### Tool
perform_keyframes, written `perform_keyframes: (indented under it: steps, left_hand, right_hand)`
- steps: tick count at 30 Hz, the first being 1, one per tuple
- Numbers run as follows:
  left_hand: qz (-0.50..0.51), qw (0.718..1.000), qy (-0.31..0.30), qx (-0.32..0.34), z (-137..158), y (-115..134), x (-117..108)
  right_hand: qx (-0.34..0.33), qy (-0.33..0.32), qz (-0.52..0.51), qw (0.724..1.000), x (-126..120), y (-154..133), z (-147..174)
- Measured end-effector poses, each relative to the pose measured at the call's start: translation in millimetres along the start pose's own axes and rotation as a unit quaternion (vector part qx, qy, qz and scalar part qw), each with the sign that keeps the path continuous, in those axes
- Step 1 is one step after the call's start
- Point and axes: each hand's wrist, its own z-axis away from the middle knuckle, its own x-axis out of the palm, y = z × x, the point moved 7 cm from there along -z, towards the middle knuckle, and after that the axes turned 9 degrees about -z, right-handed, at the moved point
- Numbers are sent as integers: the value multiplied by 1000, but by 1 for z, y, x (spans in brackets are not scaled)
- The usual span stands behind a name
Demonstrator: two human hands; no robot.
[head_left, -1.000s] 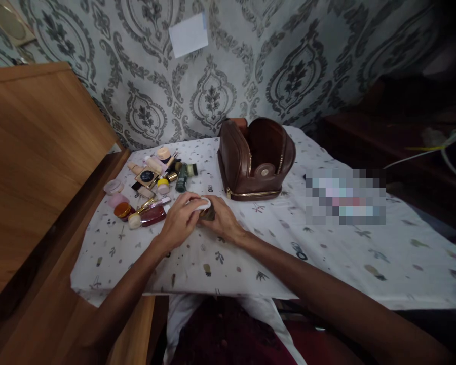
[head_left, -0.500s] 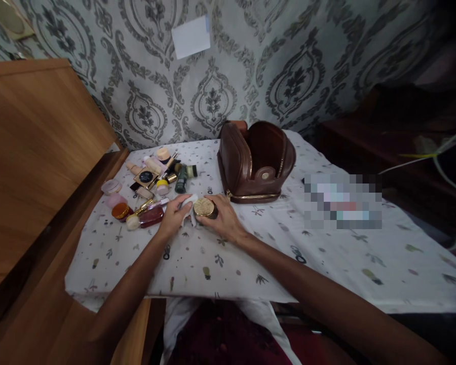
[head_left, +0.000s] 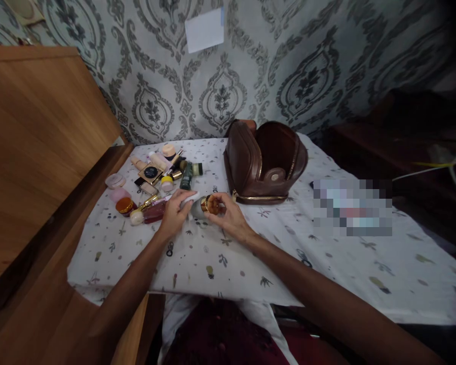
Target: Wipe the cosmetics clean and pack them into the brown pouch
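Jar with gold cap is being held by the right hand, thumb and fingers being curled narrowly around the cap. The pale jar body is being pointed leftward, out from the fingertips, into the gap between the hands. A white wad, possibly cloth or tissue, is being pinched by the left hand just beside the jar; contact between wad and jar is not being resolved. Part of the cap is being covered by the right fingers. Whether the jar is being supported by the surface cannot be told. The near end of a red bottle is being hidden by the left hand. The interior of the open brown bag is being lost in shadow. An item at right is being masked by pixelation.
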Motion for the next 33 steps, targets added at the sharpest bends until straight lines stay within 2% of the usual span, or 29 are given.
perform_keyframes:
  steps: [5, 12, 16, 20, 24, 28, 33]
  left_hand:
    - [-37, 998, -14, 58, 5, 18, 0]
    - [-53, 985, -45, 161, 13, 40, 2]
    - [-63, 977, -38, 200, 16, 45, 3]
    - [-72, 982, -9, 177, 14, 39, 2]
    - [-76, 989, 0, 126, 8, 27, 1]
    - [-61, 994, -26, 83, 3, 13, 3]
    - [-62, 995, -37, 64, 2, 8, 6]
  right_hand:
    - [-40, -37, 55, 997, -2, -12, 2]
    - [-43, 3, 46, 998, -14, -4, -1]
    - [-39, 7, 49, 998, -17, 1, -3]
    - [-48, -8, 45, 998, -16, -1, -2]
    - [-77, -81, 22, 994, -9, -11, -1]
    - [-119, -146, 49, 981, -2, -23, 2]
    - [-127, -145, 94, 977, -2, -27, 5]
